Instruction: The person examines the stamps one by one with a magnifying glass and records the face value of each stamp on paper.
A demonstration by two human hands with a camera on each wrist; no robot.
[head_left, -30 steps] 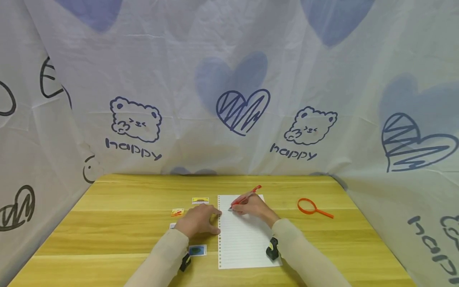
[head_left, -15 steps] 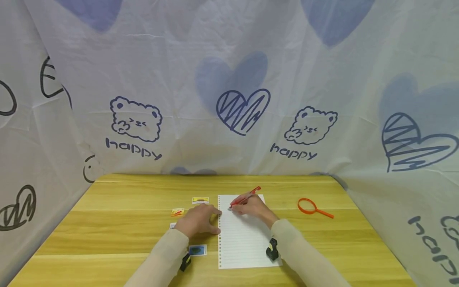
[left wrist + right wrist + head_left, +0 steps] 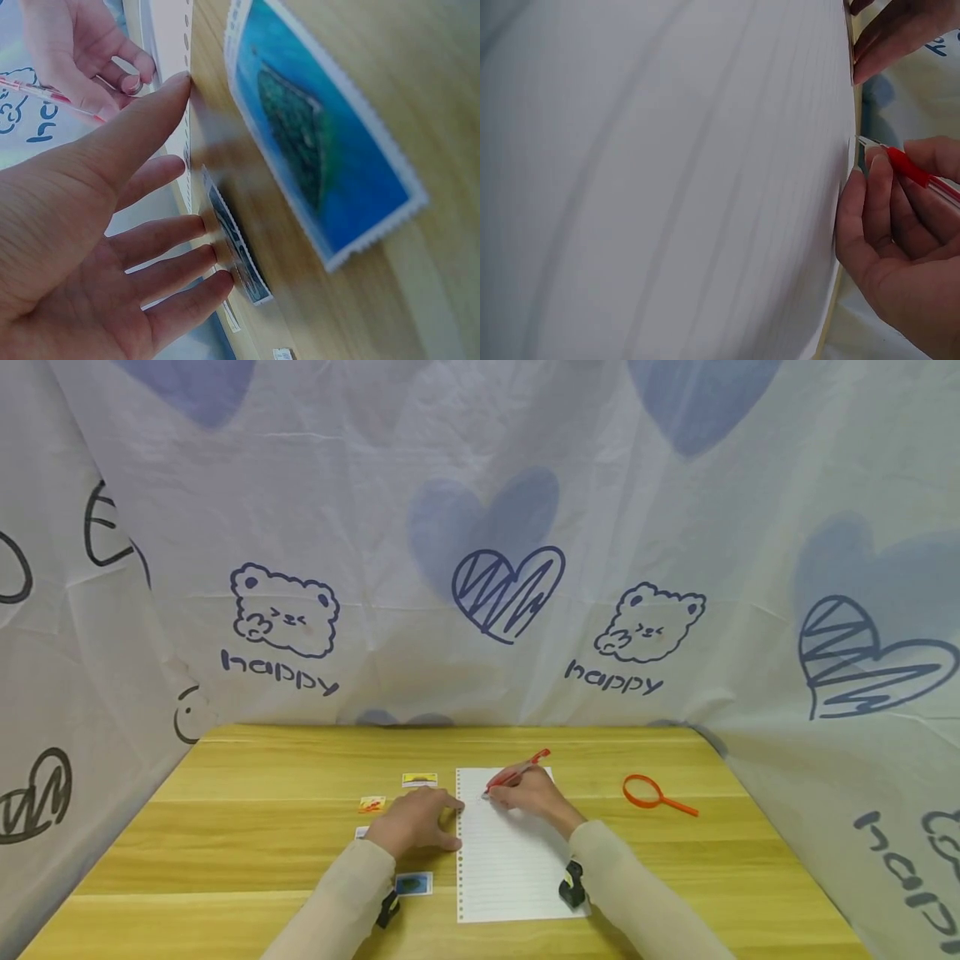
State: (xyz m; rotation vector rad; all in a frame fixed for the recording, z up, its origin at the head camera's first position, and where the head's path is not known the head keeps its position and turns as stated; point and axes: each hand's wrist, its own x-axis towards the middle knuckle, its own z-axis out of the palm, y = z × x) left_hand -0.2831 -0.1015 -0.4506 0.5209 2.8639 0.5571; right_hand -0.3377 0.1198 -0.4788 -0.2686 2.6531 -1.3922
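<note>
A lined sheet of paper, with punched holes down its left side, lies on the table. My right hand pinches a red pen, its tip at the upper left of the sheet. In the right wrist view the pen's red grip sits between thumb and fingers. My left hand rests at the sheet's left edge, thumb and forefinger touching it. Its fingers spread loosely in the left wrist view. Beside it lie a blue stamp with a green island and a darker stamp.
A yellow stamp and a red-and-yellow stamp lie beyond my left hand. Another stamp is mostly hidden by that hand. An orange magnifying glass lies to the right on the wooden table. A printed cloth hangs behind.
The right hand and pen have shifted slightly to the right, and a faint mark shows near the pen tip. The left hand stays in place.
</note>
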